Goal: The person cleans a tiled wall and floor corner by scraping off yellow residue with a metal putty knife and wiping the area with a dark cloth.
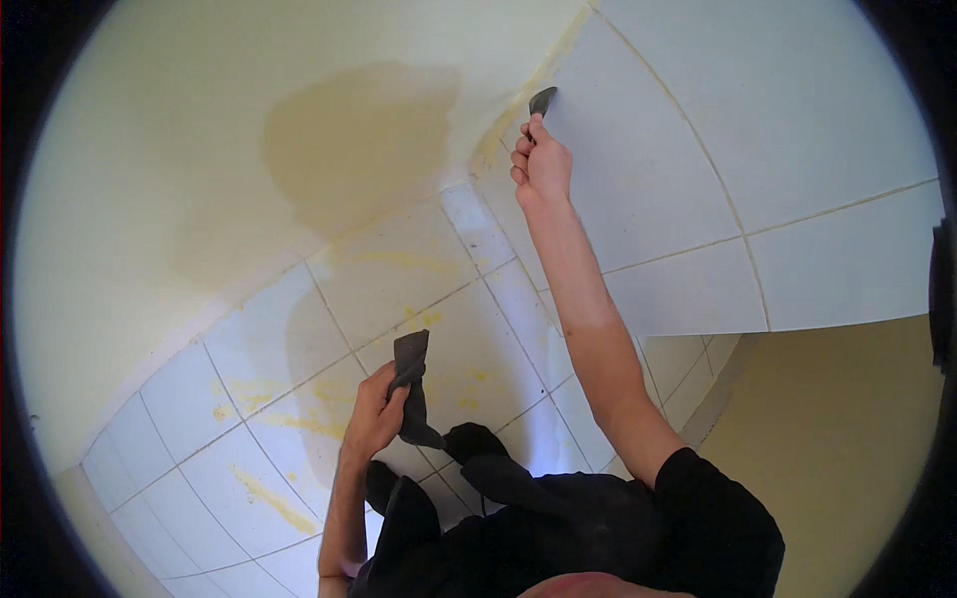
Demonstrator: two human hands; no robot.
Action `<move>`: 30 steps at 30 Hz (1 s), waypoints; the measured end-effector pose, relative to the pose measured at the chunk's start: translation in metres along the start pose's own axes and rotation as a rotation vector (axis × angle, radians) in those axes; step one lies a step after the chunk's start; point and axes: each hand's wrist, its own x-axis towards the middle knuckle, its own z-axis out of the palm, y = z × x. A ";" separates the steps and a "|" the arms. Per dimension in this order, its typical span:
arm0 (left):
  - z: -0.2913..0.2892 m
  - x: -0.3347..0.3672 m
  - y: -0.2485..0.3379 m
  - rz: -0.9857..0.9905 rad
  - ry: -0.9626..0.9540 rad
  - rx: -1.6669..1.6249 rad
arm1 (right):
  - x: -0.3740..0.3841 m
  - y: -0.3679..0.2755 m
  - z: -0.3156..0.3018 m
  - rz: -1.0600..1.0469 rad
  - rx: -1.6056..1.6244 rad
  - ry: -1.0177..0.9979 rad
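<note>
The right hand reaches far out in front of the person, its fingers closed around a small dark tool. The tool's long axis runs away from the person, with the free end leading and leaning slightly to the right. That end lies over the white-tiled surface, near the edge where the surface meets the painted wall; whether it touches the tiles I cannot tell. The part that shows is short, flat-looking and tapered, dark grey to black, with a slanted tip; the fingers hide most of the rest, so its exact kind is unclear. A yellowish band stains the surface along that same edge.

The left hand is closed around the middle of a dark grey cloth, fingers wrapped over it. The cloth hangs as a long, creased strip, one squarish end pointing away from the person, the other trailing back and a little right, towards a black shoe. It is held above the tiled floor, whose pale tiles carry scattered yellow smears.
</note>
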 end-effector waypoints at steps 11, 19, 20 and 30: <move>-0.012 -0.007 -0.008 0.058 0.038 0.024 | -0.008 -0.002 0.000 0.035 -0.037 0.062; -0.013 -0.009 -0.011 0.013 0.016 0.012 | -0.004 -0.006 0.002 0.068 -0.012 0.037; -0.013 -0.009 -0.011 0.016 0.018 0.016 | -0.005 -0.006 0.000 0.071 -0.024 0.041; -0.008 -0.001 -0.009 0.031 0.016 0.000 | -0.003 -0.004 -0.003 0.078 0.017 0.024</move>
